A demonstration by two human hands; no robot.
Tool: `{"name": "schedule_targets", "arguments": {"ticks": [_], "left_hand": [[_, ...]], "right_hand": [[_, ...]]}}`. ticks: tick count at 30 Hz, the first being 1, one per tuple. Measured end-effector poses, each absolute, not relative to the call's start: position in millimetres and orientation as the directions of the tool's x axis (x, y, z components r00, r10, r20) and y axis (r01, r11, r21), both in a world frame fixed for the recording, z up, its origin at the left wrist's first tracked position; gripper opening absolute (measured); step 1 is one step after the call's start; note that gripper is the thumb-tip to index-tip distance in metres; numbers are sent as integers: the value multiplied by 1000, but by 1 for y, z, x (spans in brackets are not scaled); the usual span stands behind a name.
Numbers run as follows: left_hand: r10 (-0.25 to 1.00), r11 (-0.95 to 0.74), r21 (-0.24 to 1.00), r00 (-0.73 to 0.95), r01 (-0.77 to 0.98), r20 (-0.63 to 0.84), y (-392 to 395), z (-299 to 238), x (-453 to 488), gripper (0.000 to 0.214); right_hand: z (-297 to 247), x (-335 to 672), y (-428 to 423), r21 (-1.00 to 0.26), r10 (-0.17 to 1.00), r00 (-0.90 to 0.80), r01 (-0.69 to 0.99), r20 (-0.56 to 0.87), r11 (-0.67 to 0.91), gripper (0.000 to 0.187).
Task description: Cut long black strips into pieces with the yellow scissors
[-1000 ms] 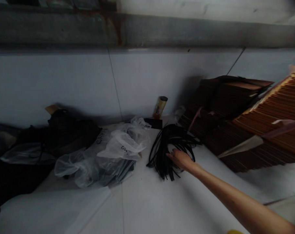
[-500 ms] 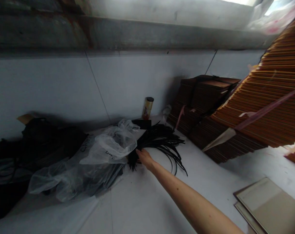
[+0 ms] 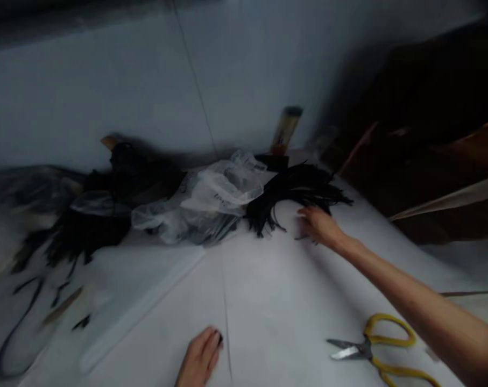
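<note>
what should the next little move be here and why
Probably close the right hand gently on the nearest black strips: it is at their near edge, and blur hides whether it holds any. The yellow-handled scissors can likely wait; they lie apart from the strips, blades open.

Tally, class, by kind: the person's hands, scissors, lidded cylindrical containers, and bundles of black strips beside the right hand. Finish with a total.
Hands: 2 (left hand, right hand)
Yellow-handled scissors: 1
Lidded container: 1
Bundle of black strips: 1
Total: 5
</note>
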State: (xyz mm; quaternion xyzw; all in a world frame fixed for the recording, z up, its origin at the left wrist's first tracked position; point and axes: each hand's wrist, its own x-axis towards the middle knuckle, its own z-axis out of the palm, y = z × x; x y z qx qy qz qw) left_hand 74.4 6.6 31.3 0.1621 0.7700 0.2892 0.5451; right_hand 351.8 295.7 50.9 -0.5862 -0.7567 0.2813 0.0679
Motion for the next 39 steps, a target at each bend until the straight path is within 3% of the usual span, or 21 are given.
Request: {"name": "schedule_targets", "arguments": {"ticks": [2, 4, 6, 8, 11, 16, 22, 31, 36, 39], "left_hand": [[655, 734, 674, -176, -83, -735, 3, 33, 69, 50], [709, 698, 712, -68, -74, -702, 2, 38, 64, 51], [753, 656, 752, -21, -66, -658, 1, 47, 62, 47], [797, 603, 795, -1, -73, -604, -2, 55, 62, 42], [842, 539, 837, 26, -98, -539, -11, 62, 63, 40], [889, 457, 867, 83, -199, -450, -29, 73, 62, 43], [931, 364, 879, 98, -307, -352, -53, 101, 54, 49], [964, 259, 879, 169, -401, -207, -99, 135, 23, 64], [976, 186, 886, 184, -424, -117, -125, 150, 18, 63], [971, 138, 965, 224, -224, -87, -137, 172, 7, 54]], "right_hand": [[53, 336, 271, -589, 898, -370, 790, -240, 168, 31], [57, 314, 230, -729, 793, -531, 664, -300, 168, 38], [63, 291, 178, -913, 601, -727, 407, -331, -11, 45], [67, 268, 128, -944, 514, -792, 281, -328, -170, 48], [69, 241, 75, -937, 493, -814, 167, -307, -307, 46], [83, 216, 35, -941, 585, -764, 83, -271, -327, 44], [122, 193, 0, -962, 655, -718, 78, -237, -263, 42], [144, 181, -38, -948, 586, -754, 304, -298, -91, 42], [178, 171, -62, -893, 680, -712, 404, -173, 196, 41], [198, 177, -71, -799, 738, -674, 463, -35, 385, 40]]}}
